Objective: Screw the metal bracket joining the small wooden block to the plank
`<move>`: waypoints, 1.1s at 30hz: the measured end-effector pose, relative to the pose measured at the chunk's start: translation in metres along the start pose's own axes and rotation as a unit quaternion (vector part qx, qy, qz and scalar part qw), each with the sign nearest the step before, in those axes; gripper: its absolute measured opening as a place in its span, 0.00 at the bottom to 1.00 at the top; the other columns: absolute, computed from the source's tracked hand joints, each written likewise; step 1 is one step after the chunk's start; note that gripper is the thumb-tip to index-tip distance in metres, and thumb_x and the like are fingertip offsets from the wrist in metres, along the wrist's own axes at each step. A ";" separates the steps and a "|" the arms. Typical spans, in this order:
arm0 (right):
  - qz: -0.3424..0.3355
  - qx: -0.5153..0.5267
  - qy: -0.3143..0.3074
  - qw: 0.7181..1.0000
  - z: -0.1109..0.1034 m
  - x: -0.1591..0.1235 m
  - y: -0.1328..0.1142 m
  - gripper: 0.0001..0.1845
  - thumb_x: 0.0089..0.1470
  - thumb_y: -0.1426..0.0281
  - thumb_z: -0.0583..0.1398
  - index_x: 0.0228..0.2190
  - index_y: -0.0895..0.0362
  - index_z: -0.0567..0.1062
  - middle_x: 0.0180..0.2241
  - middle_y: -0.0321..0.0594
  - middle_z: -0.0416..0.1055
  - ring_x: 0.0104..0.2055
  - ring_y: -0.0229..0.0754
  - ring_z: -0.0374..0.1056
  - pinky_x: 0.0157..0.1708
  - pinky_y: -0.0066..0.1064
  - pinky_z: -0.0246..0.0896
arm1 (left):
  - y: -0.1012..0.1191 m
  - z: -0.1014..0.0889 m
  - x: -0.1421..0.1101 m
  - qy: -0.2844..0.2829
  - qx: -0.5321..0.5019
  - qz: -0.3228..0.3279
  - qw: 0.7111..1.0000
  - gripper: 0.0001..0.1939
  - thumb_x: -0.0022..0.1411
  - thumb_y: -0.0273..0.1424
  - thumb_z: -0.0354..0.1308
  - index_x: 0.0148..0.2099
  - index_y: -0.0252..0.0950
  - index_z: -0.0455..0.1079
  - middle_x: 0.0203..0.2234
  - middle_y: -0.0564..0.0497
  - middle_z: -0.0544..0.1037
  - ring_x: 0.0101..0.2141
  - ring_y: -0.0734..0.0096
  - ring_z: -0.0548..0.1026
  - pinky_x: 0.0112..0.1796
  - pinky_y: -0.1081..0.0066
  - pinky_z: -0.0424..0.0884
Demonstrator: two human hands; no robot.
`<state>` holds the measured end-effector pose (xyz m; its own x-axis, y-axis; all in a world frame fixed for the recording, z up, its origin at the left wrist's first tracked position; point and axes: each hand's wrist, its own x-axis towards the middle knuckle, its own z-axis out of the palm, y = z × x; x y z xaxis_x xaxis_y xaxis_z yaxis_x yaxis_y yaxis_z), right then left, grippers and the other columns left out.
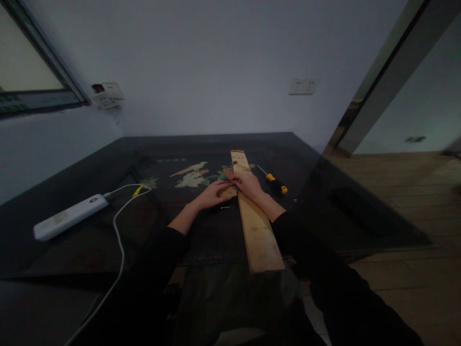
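Note:
A long pale wooden plank (256,226) lies on a dark painted table (201,144), running away from me. My left hand (213,194) rests at the plank's left edge, fingers curled and pinched at it. My right hand (248,185) lies on top of the plank, fingers bent toward the left hand. Both sets of fingertips meet over a small piece I cannot make out. A yellow-and-black screwdriver (274,181) lies just right of my right hand. A small screw (224,207) sits on the table below my left hand.
A white power bank (68,217) with a white cable (120,226) lies at the left. Wall sockets (301,86) are on the back wall. Wooden floor (406,192) and a door frame (389,77) are on the right. The plank's near end overhangs the table edge.

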<state>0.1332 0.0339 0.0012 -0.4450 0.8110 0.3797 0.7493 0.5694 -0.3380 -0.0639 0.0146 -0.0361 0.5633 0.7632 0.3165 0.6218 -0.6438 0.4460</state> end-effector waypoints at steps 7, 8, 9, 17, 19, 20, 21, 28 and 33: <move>-0.012 -0.004 -0.009 1.000 0.000 0.001 0.004 0.13 0.58 0.67 0.56 0.40 0.52 0.80 0.40 0.42 0.78 0.44 0.45 0.72 0.43 0.33 0.61 | -0.001 0.001 0.000 -0.003 0.004 0.002 1.000 0.28 0.61 0.44 0.56 0.60 0.38 0.64 0.54 0.42 0.68 0.55 0.58 0.66 0.56 0.58 0.61; -0.012 -0.003 -0.009 1.000 0.001 0.001 0.004 0.12 0.58 0.67 0.56 0.39 0.52 0.80 0.40 0.42 0.78 0.44 0.45 0.72 0.42 0.33 0.61 | -0.001 0.001 0.000 -0.004 0.006 0.000 1.000 0.28 0.62 0.44 0.56 0.60 0.37 0.64 0.54 0.42 0.68 0.55 0.58 0.66 0.56 0.58 0.61; -0.011 -0.002 -0.008 1.000 0.001 0.001 0.004 0.12 0.58 0.67 0.56 0.39 0.52 0.80 0.39 0.42 0.78 0.43 0.45 0.72 0.42 0.33 0.61 | -0.001 0.001 0.000 -0.006 0.009 -0.002 1.000 0.28 0.62 0.44 0.56 0.60 0.37 0.64 0.54 0.42 0.68 0.55 0.58 0.66 0.56 0.58 0.61; -0.012 0.015 -0.001 1.000 0.001 0.001 0.002 0.09 0.55 0.69 0.59 0.36 0.53 0.80 0.37 0.40 0.78 0.42 0.44 0.72 0.42 0.32 0.62 | 0.001 0.000 0.000 -0.019 0.018 -0.012 1.000 0.28 0.63 0.44 0.55 0.61 0.37 0.63 0.54 0.42 0.67 0.55 0.58 0.65 0.56 0.58 0.61; -0.011 0.018 0.001 1.000 0.000 0.002 0.001 0.09 0.55 0.69 0.60 0.36 0.53 0.80 0.37 0.40 0.78 0.42 0.44 0.72 0.42 0.32 0.62 | 0.001 0.000 0.000 -0.019 0.014 -0.009 1.000 0.28 0.63 0.44 0.55 0.61 0.36 0.63 0.55 0.41 0.67 0.55 0.58 0.65 0.56 0.58 0.61; -0.009 0.019 0.003 1.000 -0.001 0.002 0.002 0.09 0.55 0.68 0.59 0.37 0.53 0.79 0.38 0.40 0.78 0.43 0.44 0.72 0.42 0.32 0.62 | 0.001 0.000 0.000 -0.019 0.011 -0.006 1.000 0.28 0.63 0.44 0.55 0.61 0.36 0.63 0.55 0.41 0.67 0.55 0.57 0.65 0.57 0.58 0.61; -0.006 0.019 0.008 1.000 -0.003 0.002 0.003 0.10 0.56 0.67 0.59 0.38 0.52 0.79 0.39 0.40 0.78 0.43 0.44 0.72 0.42 0.32 0.62 | 0.001 0.000 0.000 -0.017 0.008 -0.003 1.000 0.28 0.63 0.43 0.55 0.61 0.35 0.63 0.54 0.40 0.67 0.55 0.57 0.65 0.57 0.58 0.60; 0.066 -0.035 0.032 0.997 -0.037 -0.016 0.046 0.15 0.60 0.64 0.55 0.43 0.56 0.77 0.45 0.44 0.75 0.48 0.44 0.68 0.48 0.34 0.60 | 0.005 -0.002 -0.001 -0.018 0.001 -0.007 1.000 0.28 0.63 0.43 0.55 0.62 0.37 0.62 0.54 0.41 0.67 0.55 0.56 0.65 0.56 0.57 0.61; 0.168 -0.124 0.019 0.978 -0.053 -0.060 0.094 0.21 0.54 0.63 0.60 0.48 0.58 0.73 0.47 0.55 0.68 0.50 0.55 0.63 0.47 0.42 0.59 | 0.007 -0.004 -0.001 -0.023 0.001 -0.010 1.000 0.28 0.63 0.43 0.54 0.63 0.37 0.61 0.54 0.41 0.66 0.55 0.56 0.65 0.56 0.58 0.61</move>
<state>0.2564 0.0310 -0.0074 -0.1389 0.9381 0.3173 0.9478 0.2188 -0.2319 -0.0625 0.0097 -0.0302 0.5759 0.7721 0.2689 0.6340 -0.6294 0.4493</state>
